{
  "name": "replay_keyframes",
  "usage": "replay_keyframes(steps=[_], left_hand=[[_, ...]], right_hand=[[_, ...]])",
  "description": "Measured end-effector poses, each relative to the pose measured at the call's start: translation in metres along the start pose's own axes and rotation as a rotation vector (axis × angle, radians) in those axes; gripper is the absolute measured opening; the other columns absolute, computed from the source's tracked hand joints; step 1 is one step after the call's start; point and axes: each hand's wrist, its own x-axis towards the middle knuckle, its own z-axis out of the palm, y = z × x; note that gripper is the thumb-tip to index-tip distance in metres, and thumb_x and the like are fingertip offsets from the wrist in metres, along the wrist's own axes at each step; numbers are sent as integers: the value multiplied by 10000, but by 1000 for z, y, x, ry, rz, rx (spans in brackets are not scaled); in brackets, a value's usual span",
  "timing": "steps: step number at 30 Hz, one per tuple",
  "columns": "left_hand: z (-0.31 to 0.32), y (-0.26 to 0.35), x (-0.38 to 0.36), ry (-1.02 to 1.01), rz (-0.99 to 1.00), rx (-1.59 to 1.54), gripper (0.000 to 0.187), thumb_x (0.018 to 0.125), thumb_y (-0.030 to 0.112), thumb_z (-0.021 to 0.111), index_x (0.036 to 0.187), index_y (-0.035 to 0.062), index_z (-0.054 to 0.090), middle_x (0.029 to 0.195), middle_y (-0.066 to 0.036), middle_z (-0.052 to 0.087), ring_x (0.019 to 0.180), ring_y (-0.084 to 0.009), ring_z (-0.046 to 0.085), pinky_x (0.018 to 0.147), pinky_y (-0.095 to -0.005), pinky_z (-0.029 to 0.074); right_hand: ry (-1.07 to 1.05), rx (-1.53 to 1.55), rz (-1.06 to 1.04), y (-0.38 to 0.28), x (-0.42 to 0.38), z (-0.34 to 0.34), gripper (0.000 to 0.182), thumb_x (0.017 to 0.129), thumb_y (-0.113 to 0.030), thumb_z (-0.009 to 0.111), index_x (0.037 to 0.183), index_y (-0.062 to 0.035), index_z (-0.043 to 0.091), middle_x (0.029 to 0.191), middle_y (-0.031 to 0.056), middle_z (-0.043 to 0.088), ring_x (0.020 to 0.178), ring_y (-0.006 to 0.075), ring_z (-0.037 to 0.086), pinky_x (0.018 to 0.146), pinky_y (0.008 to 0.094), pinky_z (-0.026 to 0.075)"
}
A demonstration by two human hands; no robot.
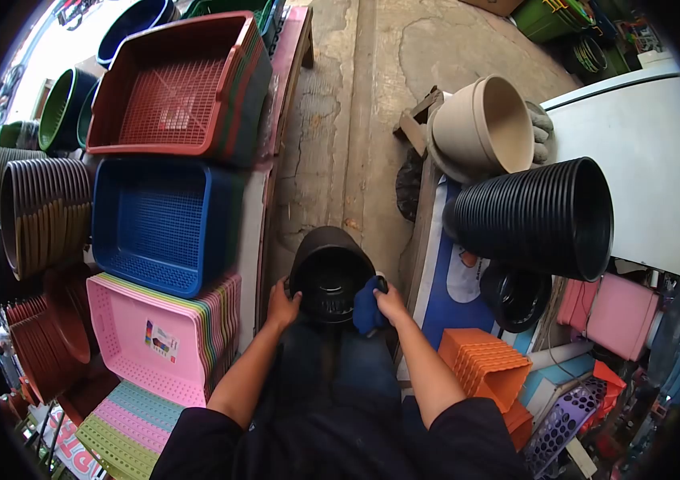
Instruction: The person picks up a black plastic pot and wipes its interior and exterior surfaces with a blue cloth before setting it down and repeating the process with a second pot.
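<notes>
A black plant pot is held in front of my body, tilted so its open mouth faces me. My left hand grips its rim on the left side, thumb toward the opening. At the opposite side, my right hand is closed on a blue cloth, which is bunched against the rim. Part of the pot's right edge is hidden behind the cloth.
To the left stand stacked baskets in red, blue and pink. A nested stack of black pots, beige pots and orange square pots lie right. Concrete floor runs ahead between them.
</notes>
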Motion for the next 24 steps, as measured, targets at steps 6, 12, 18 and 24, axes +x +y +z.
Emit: replay_keyframes(steps=[6,12,18,24], left_hand=[[8,-18,16,17,-24,-214,557,801,150,726,1269,33,447,1107,-165,559,989,-272,585,874,-377,474],[-5,-15,16,-41,-1,-304,548,790,149,744,1237,22,453,1006,-150,594,944,-264,588,848,-359,472],[-29,27,-12,-46,7,-623,450,787,50,692,1181,-7,483,1030,-128,615,970,-204,592,883,-315,458],[-91,105,-62,-112,91,-969,456,661,-111,504,1102,1,530,1018,-55,597,987,-174,564,937,-281,413]], right_hand=[[81,28,41,-11,-5,10,458,890,-143,589,1306,17,484,1197,182,609,1095,271,589,952,354,436],[44,168,68,-29,-32,-11,448,892,-146,590,1298,16,490,1186,179,609,1089,273,590,949,359,440],[-5,319,41,-43,-76,-30,355,884,-184,604,1174,20,577,1064,148,651,978,244,623,889,362,467],[64,398,-66,-91,-161,-65,312,899,-171,593,1140,27,581,1031,122,654,932,202,630,860,342,486]])
